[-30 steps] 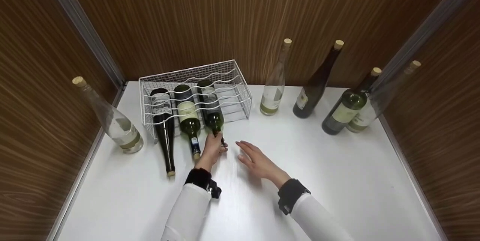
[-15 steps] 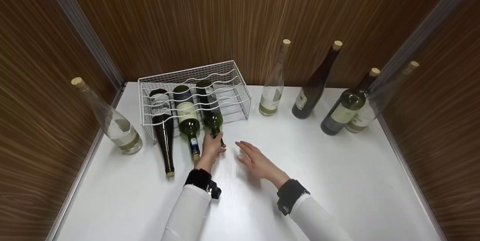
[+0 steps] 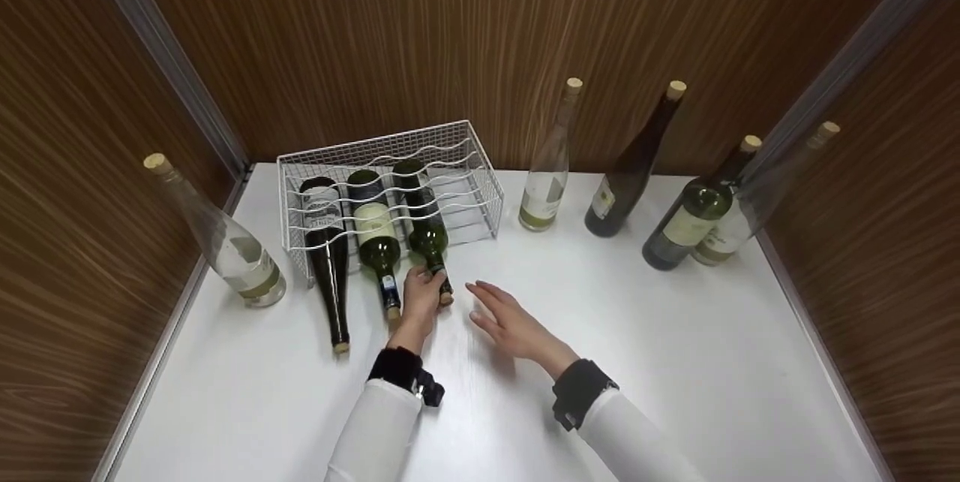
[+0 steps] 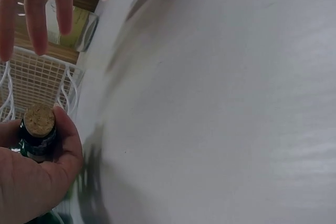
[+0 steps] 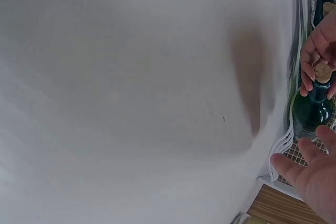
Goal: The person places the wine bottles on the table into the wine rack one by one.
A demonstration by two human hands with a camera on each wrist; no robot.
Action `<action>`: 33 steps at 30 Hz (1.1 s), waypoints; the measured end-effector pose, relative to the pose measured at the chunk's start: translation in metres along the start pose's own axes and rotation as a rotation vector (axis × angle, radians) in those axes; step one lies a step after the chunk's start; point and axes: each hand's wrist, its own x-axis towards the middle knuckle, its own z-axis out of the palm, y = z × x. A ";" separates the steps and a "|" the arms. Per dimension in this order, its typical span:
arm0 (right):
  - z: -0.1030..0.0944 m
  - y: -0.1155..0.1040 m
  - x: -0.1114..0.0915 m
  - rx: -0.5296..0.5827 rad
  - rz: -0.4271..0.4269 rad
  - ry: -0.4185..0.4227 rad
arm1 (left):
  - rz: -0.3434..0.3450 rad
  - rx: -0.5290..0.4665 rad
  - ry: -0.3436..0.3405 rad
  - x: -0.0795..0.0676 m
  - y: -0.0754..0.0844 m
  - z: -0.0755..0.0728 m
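Three dark wine bottles lie side by side in a white wire rack (image 3: pixel 391 138), necks toward me. My left hand (image 3: pixel 421 293) grips the neck of the rightmost one, a green wine bottle (image 3: pixel 429 236). Its cork (image 4: pixel 39 120) shows between thumb and fingers in the left wrist view. Just left of it lie a green bottle with a cream label (image 3: pixel 375 221) and a long dark bottle (image 3: pixel 328 257). My right hand (image 3: pixel 517 324) hovers to the right of the held neck, fingers extended, touching nothing. The right wrist view also shows the held bottle's cork (image 5: pixel 322 73).
To the rack's right stand a clear bottle (image 3: pixel 545 185), a dark slim bottle (image 3: pixel 626 174), a green bottle (image 3: pixel 688 223) and another clear bottle (image 3: pixel 724 238) behind it. One clear bottle (image 3: pixel 244 260) stands at the left. Wood-grain panels enclose the white table (image 3: pixel 675 377).
My left fingers have shifted on the neck, so the cork end now shows. The bottle's pale label is less visible; the bottle seems to have turned. My right hand stays nearly in place.
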 end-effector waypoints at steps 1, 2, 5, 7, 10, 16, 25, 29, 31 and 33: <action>0.000 -0.001 0.000 0.003 0.001 -0.001 | 0.004 0.027 0.012 0.000 0.000 0.000; -0.001 -0.002 0.000 0.004 0.001 0.000 | 0.011 0.059 0.025 0.000 -0.001 0.001; -0.001 -0.004 0.000 0.005 -0.002 0.000 | 0.044 0.146 0.068 0.005 -0.005 0.001; -0.001 -0.005 0.001 0.001 -0.007 0.001 | 0.074 0.208 0.090 0.006 -0.006 0.001; -0.001 -0.006 0.002 -0.003 -0.011 -0.002 | 0.105 0.259 0.108 0.006 -0.006 0.003; 0.000 -0.006 0.001 -0.004 -0.008 -0.004 | 0.070 0.380 0.099 0.004 -0.004 0.002; -0.003 -0.007 -0.002 0.002 -0.011 0.002 | -0.107 -0.114 -0.065 0.006 -0.003 -0.005; -0.003 -0.007 -0.003 0.000 0.004 -0.007 | -0.091 -0.172 -0.124 0.006 -0.006 -0.006; -0.003 -0.007 -0.003 0.009 0.007 -0.010 | -0.083 -0.180 -0.131 0.005 -0.007 -0.006; -0.003 -0.008 -0.003 0.013 0.009 -0.012 | -0.072 -0.175 -0.125 0.005 -0.007 -0.005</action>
